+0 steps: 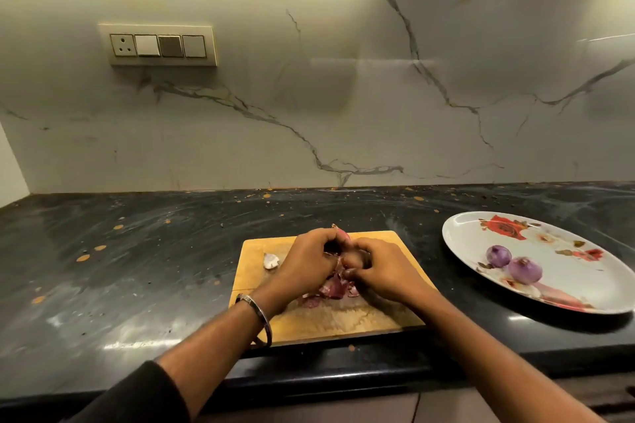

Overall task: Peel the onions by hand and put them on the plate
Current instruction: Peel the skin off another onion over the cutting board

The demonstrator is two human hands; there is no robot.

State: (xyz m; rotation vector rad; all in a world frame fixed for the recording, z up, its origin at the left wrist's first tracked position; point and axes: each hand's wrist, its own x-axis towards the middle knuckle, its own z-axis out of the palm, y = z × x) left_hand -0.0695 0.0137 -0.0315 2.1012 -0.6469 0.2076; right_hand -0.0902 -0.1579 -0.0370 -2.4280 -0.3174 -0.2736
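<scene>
Both hands meet over the far half of the cutting board [374, 319], fingers curled inward around 1 onion [343, 234], of which only a reddish sliver shows past the knuckles. The left hand [305, 261] wraps it from the left, and the right hand [381, 271] closes on it from the right, fingertips tucked under as if pinching skin; the exact pinch is hidden by the fingers themselves. A bracelet [257, 311] sits on the left wrist.

Directly beneath the hands, toward the board's near half, lies a heap of purple peels [331, 288]. 1 pale scrap of skin [270, 261] rests near the board's left edge.

The board sits at the worktop's [137, 268] front edge, roughly central. Well apart from it, toward the right end of the worktop, a floral plate [481, 233] holds 2 peeled onions [512, 263], touching or nearly so, in its near half.

The step in hand looks like stripping the outer layers from a 3rd onion, so the job seems well along, though no other unpeeled onions are in view. The next move probably calls for tearing the remaining dry skin free, letting it fall onto the heap, then carrying the bare onion rightward and setting it gently on the plate so it does not roll into the others.
</scene>
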